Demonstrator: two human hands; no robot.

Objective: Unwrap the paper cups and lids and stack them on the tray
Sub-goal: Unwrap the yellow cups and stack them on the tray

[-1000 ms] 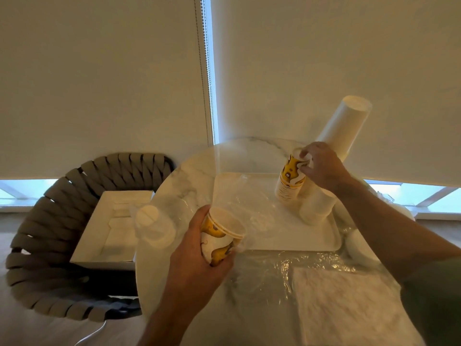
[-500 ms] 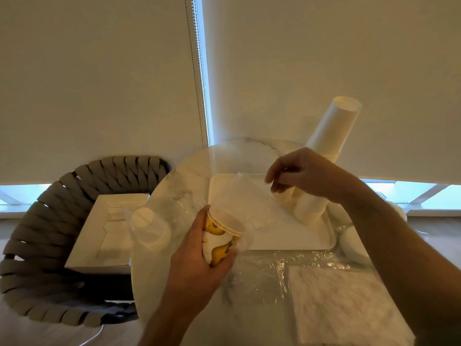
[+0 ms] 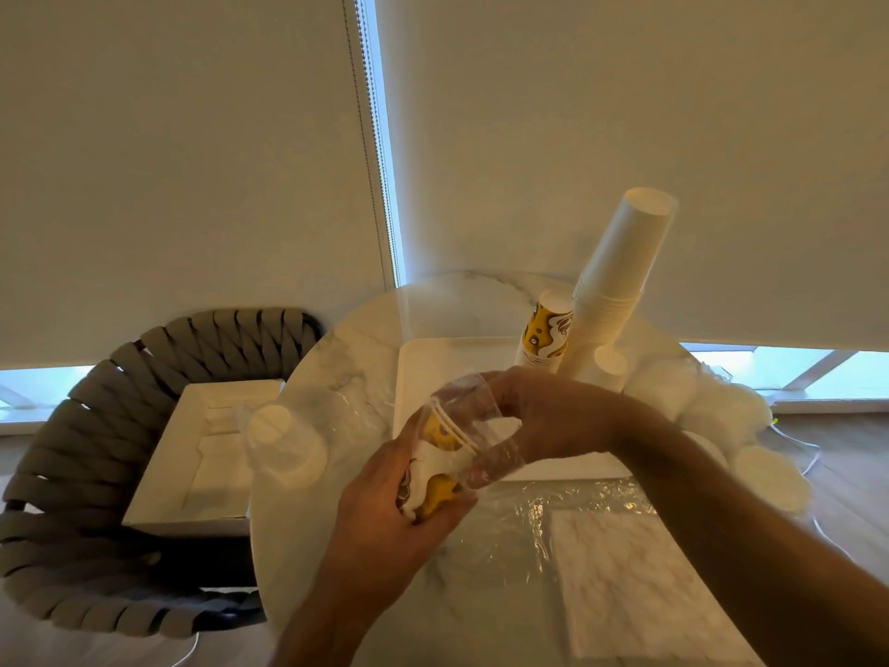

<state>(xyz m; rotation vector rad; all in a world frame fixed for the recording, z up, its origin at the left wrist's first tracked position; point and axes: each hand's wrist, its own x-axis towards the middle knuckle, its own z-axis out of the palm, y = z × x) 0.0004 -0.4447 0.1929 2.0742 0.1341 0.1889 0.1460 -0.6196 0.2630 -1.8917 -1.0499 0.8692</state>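
My left hand (image 3: 385, 503) grips a short stack of yellow-and-white printed cups (image 3: 440, 466), still partly in clear plastic wrap (image 3: 474, 435). My right hand (image 3: 543, 411) has its fingers at the open end of that wrap, by the cups' rims. On the white tray (image 3: 413, 377) behind stand a small stack of printed cups (image 3: 546, 337) and a tall stack of plain white cups (image 3: 615, 281), both upside down. White lids (image 3: 765, 469) lie at the table's right edge.
A wrapped bundle of lids (image 3: 284, 440) lies on the round marble table (image 3: 346, 358) at left. Loose plastic film (image 3: 553, 503) and a white napkin pack (image 3: 640, 580) lie in front. A woven grey chair (image 3: 72, 474) holds a white box (image 3: 192, 474).
My right hand left the printed stack on the tray and came down to the wrap on the cups in my left hand. The left hand tilted those cups sideways.
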